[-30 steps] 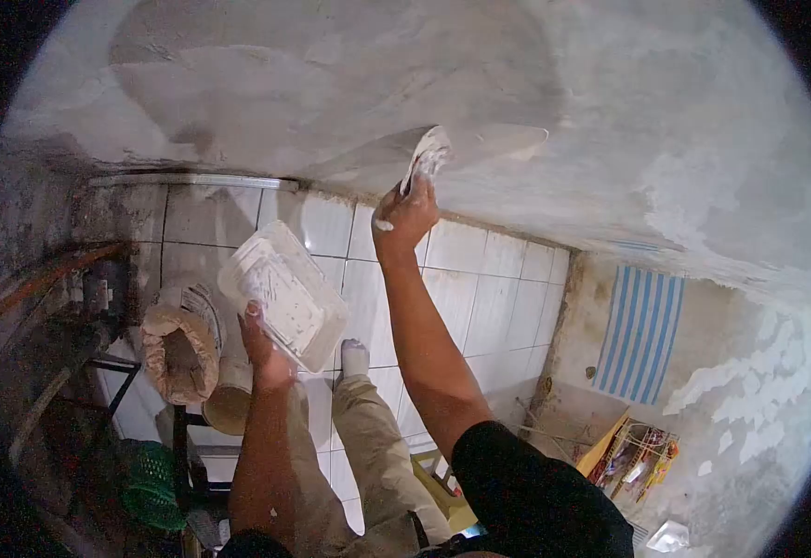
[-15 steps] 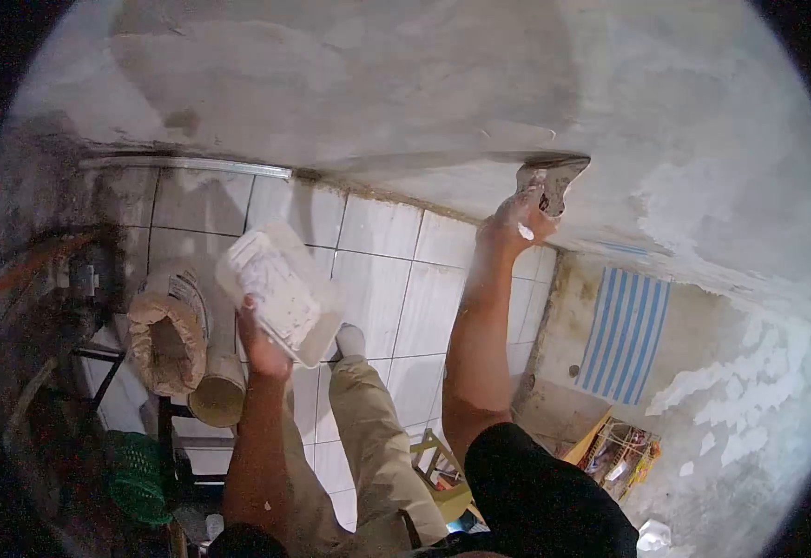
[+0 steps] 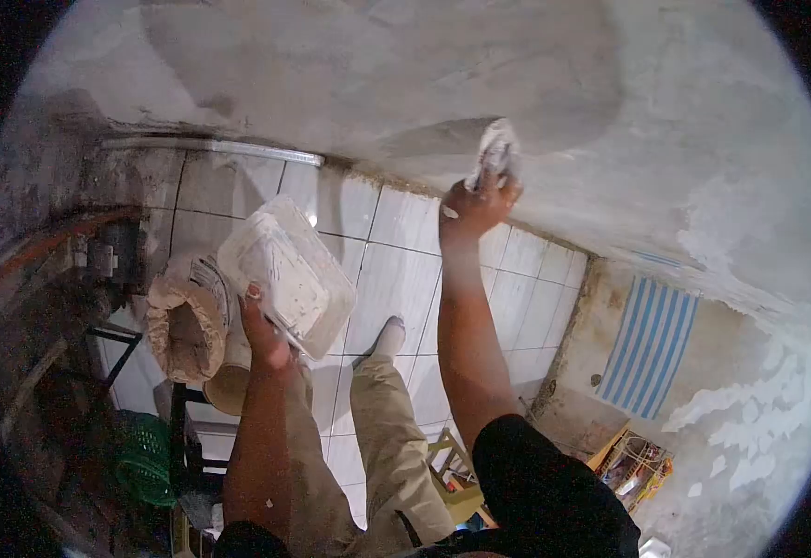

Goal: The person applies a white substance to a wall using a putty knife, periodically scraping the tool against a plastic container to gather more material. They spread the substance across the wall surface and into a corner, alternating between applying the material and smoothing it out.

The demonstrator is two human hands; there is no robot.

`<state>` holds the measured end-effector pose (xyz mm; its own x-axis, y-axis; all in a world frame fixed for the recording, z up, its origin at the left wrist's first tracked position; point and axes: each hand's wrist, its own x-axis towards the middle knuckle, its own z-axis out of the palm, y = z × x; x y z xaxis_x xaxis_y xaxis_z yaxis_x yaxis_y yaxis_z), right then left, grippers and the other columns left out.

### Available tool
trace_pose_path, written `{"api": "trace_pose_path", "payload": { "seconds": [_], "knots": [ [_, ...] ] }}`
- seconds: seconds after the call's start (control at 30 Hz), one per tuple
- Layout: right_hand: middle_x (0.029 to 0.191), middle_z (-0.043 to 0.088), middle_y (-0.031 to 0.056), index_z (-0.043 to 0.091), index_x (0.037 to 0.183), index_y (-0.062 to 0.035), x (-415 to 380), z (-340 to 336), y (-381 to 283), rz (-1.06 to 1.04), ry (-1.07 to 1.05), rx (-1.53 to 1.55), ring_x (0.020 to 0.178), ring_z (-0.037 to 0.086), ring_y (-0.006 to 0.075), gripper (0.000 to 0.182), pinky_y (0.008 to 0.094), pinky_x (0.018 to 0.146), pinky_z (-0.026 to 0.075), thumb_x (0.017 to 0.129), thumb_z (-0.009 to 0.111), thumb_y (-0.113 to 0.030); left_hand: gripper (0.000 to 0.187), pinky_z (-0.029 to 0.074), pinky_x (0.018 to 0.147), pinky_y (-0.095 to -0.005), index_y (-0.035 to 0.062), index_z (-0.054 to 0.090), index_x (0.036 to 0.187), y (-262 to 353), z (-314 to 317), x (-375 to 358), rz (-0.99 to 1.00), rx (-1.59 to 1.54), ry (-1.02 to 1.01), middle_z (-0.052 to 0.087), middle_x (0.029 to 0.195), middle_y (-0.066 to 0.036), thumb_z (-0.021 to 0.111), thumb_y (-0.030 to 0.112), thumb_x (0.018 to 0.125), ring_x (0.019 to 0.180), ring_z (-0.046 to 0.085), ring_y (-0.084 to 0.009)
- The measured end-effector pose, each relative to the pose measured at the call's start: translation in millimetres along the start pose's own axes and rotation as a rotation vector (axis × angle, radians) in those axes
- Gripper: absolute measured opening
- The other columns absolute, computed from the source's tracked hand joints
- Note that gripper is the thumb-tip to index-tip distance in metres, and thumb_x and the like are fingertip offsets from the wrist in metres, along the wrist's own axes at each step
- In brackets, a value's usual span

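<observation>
My left hand grips the near edge of a translucent plastic tub, its thumb over the rim. White putty coats the inside of the tub. Out in front, my right hand is closed round a putty knife smeared with white putty. The handle is hidden in the fingers, and the blade points up, overlapping the grey plastered wall in this view. A white dab of putty sits on the back of the right hand.
An open paper sack and a round container stand left on the tiled floor. A green basket is lower left. Blue-striped cloth hangs on the right wall, above a box of odds and ends.
The right hand has moved left and turned, so the blade now points upward instead of lying across the wall. The left hand still holds the tub, and the whole view has shifted slightly.
</observation>
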<state>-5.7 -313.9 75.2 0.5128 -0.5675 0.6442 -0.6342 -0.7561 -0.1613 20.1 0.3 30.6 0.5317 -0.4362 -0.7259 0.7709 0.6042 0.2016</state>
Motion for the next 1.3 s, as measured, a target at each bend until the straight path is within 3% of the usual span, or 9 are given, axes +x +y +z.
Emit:
{"api": "trace_pose_path", "payload": {
  "seconds": [0.23, 0.33, 0.43, 0.5, 0.57, 0.7, 1.0, 1.07, 1.3],
  "knots": [
    [0.106, 0.058, 0.0186, 0.061, 0.103, -0.0051, -55.6, 31.3, 29.5, -0.177, -0.429, 0.162, 0.096, 0.051, 0.0366, 0.045, 0.0424, 0.082, 0.044, 0.060, 0.052, 0.005, 0.065, 0.040, 0.096, -0.0454, 0.0077, 0.030, 0.134, -23.6, -14.1, -3.7, 0.090, -0.008, 0.069, 0.046, 0.122, -0.012, 0.055, 0.036, 0.081, 0.114, 0.047, -0.0302],
    [0.086, 0.059, 0.0203, 0.060, 0.091, 0.0009, -40.6, 4.5, 53.8, 0.016, -0.177, 0.084, 0.084, 0.053, 0.0397, 0.028, 0.0432, 0.076, 0.044, 0.064, 0.051, 0.003, 0.065, 0.039, 0.096, -0.0461, 0.0074, 0.029, 0.134, -23.4, 6.5, -15.3, 0.040, 0.127, 0.032, 0.045, 0.123, -0.012, 0.053, 0.037, 0.082, 0.114, 0.046, -0.0310],
    [0.097, 0.057, 0.0062, 0.052, 0.108, 0.0014, -3.8, -33.5, 89.2, 0.470, 0.083, 0.386, 0.084, 0.053, 0.0126, 0.028, 0.0232, 0.063, 0.045, 0.080, 0.050, -0.003, 0.064, 0.040, 0.096, -0.0462, 0.0067, 0.030, 0.134, -33.3, 14.8, -13.8, 0.018, 0.088, 0.069, 0.045, 0.123, -0.013, 0.053, 0.037, 0.082, 0.113, 0.047, -0.0310],
    [0.081, 0.057, 0.0180, 0.055, 0.087, 0.0065, 31.5, -65.4, 78.9, 0.075, 0.368, -0.006, 0.070, 0.057, 0.0320, 0.021, 0.0417, 0.064, 0.045, 0.081, 0.062, -0.012, 0.064, 0.040, 0.096, -0.0462, 0.0063, 0.031, 0.133, -38.6, 13.4, -8.7, 0.078, 0.130, 0.076, 0.046, 0.123, -0.013, 0.053, 0.038, 0.082, 0.113, 0.047, -0.0307],
    [0.103, 0.060, 0.0116, 0.057, 0.106, 0.0002, 42.1, -51.7, 93.7, 0.164, 0.290, -0.260, 0.087, 0.058, 0.0226, 0.024, 0.0289, 0.067, 0.049, 0.085, 0.053, -0.009, 0.063, 0.039, 0.096, -0.0450, 0.0048, 0.033, 0.132, -41.1, 5.7, -1.8, 0.039, 0.041, 0.050, 0.046, 0.123, -0.013, 0.053, 0.039, 0.083, 0.113, 0.047, -0.0299],
    [0.125, 0.052, 0.0184, 0.058, 0.117, -0.0056, 31.8, -16.6, 61.0, -0.108, 0.285, -0.041, 0.107, 0.052, 0.0350, 0.041, 0.0438, 0.089, 0.039, 0.077, 0.056, -0.009, 0.063, 0.039, 0.097, -0.0439, 0.0041, 0.035, 0.131, -41.5, 35.0, -5.6, 0.106, 0.145, -0.058, 0.047, 0.122, -0.013, 0.052, 0.040, 0.083, 0.113, 0.047, -0.0291],
    [0.103, 0.058, 0.0174, 0.057, 0.116, -0.0084, -11.9, -25.4, 9.7, -0.130, -0.301, 0.184, 0.087, 0.051, 0.0358, 0.063, 0.0446, 0.078, 0.043, 0.055, 0.052, 0.008, 0.065, 0.037, 0.099, -0.0438, 0.0053, 0.035, 0.132, -23.7, 72.2, -27.3, -0.042, 0.025, 0.160, 0.046, 0.126, -0.012, 0.053, 0.043, 0.082, 0.116, 0.045, -0.0292],
    [0.131, 0.048, 0.0143, 0.051, 0.125, -0.0088, -0.4, -43.9, 9.1, -0.072, -0.388, 0.128, 0.113, 0.048, 0.0353, 0.070, 0.0454, 0.097, 0.034, 0.056, 0.056, 0.005, 0.065, 0.036, 0.099, -0.0443, 0.0062, 0.035, 0.132, -28.0, 41.6, -21.2, 0.018, -0.005, -0.043, 0.045, 0.127, -0.012, 0.053, 0.042, 0.082, 0.116, 0.045, -0.0290],
    [0.132, 0.046, 0.0142, 0.052, 0.124, -0.0083, 46.0, -39.7, -21.6, -0.042, 0.065, 0.017, 0.118, 0.044, 0.0344, 0.067, 0.0456, 0.098, 0.034, 0.058, 0.057, 0.003, 0.065, 0.035, 0.101, -0.0435, 0.0065, 0.035, 0.133, -12.7, 29.3, -22.9, 0.036, -0.108, -0.103, 0.046, 0.127, -0.011, 0.052, 0.044, 0.083, 0.117, 0.044, -0.0294]
  ]
}}
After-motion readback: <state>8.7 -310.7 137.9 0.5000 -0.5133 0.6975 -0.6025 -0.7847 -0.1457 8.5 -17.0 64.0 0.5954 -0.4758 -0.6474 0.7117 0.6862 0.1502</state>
